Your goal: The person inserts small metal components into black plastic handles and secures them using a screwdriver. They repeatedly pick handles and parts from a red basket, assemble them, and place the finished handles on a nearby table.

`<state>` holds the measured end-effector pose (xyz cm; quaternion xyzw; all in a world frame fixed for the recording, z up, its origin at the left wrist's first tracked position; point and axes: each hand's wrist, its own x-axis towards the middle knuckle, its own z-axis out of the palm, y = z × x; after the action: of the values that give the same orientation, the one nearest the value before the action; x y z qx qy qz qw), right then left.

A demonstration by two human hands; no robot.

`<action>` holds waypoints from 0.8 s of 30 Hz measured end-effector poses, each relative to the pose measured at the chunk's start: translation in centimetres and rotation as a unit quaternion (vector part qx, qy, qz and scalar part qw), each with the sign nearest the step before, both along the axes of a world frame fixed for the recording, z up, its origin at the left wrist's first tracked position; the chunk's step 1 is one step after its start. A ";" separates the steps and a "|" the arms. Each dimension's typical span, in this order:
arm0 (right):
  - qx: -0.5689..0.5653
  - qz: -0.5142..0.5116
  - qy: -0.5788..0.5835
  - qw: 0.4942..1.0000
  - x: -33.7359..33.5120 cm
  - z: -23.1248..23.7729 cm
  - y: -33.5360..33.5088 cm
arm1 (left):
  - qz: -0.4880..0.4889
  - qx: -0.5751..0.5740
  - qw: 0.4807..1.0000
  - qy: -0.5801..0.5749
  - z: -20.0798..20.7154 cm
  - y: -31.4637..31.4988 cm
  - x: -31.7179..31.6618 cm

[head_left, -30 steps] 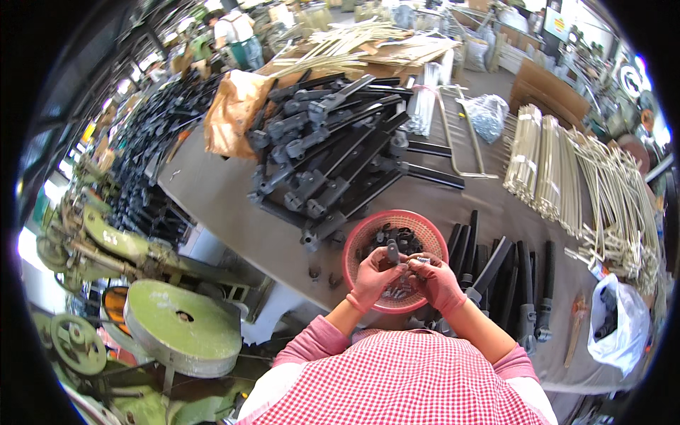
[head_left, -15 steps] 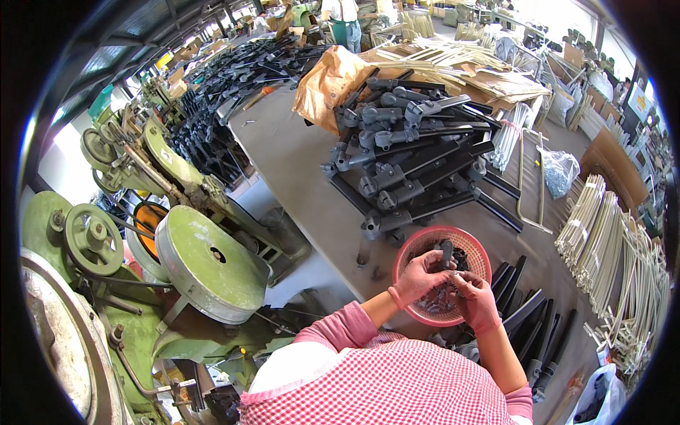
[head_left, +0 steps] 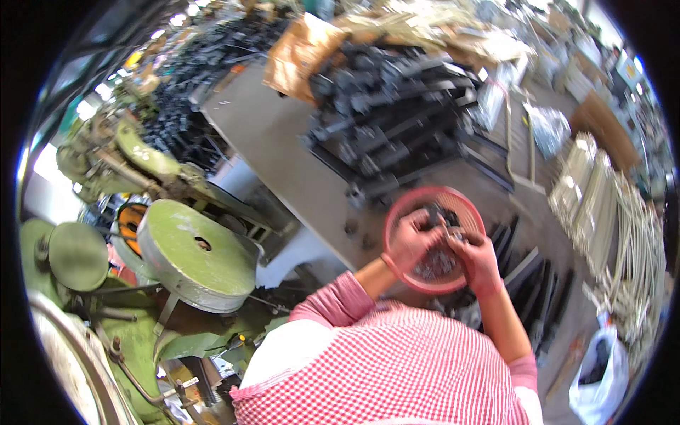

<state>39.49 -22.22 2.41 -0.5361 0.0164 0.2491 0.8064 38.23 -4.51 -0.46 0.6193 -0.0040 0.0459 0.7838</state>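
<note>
Over a round red plastic basket (head_left: 394,205), my two hands work close together. My left hand (head_left: 413,242) is closed around a small black fitting (head_left: 440,214), blurred by motion. Beside it, my right hand (head_left: 477,259) has its fingers pinched near the fitting's lower end; whatever they hold is too small to make out. Small metal and dark pieces (head_left: 433,267) lie in the basket beneath my hands. Just beyond the basket, a large heap of black tubes with grey joint ends (head_left: 397,127) covers part of the grey table (head_left: 265,152).
Green machinery with a round wheel cover (head_left: 191,248) stands to the left. Black tubes (head_left: 542,297) lie right of my right forearm. Bundles of pale rods (head_left: 591,198) and a white bag (head_left: 601,375) are at the right. Brown paper (head_left: 301,57) lies behind the heap.
The whole view has shifted, so the table and basket appear higher and slightly left, with motion blur. Both hands stay together above the basket, the left still around the black fitting.
</note>
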 end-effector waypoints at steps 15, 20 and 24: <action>0.117 -0.014 0.117 0.986 -0.3 0.8 -0.2 | -0.059 -0.126 0.985 0.104 2.0 -0.1 -1.0; 0.048 -0.061 0.022 0.997 -1.2 1.3 1.3 | -0.050 -0.070 0.990 0.113 2.5 -0.2 -1.3; -0.036 -0.078 -0.056 0.995 -1.7 2.0 1.3 | -0.077 -0.058 0.991 0.091 2.2 -0.3 -1.6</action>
<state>37.83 -20.92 4.36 -0.5746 0.0219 0.1548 0.8034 36.60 -4.80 1.70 0.5724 0.0226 -0.0711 0.8166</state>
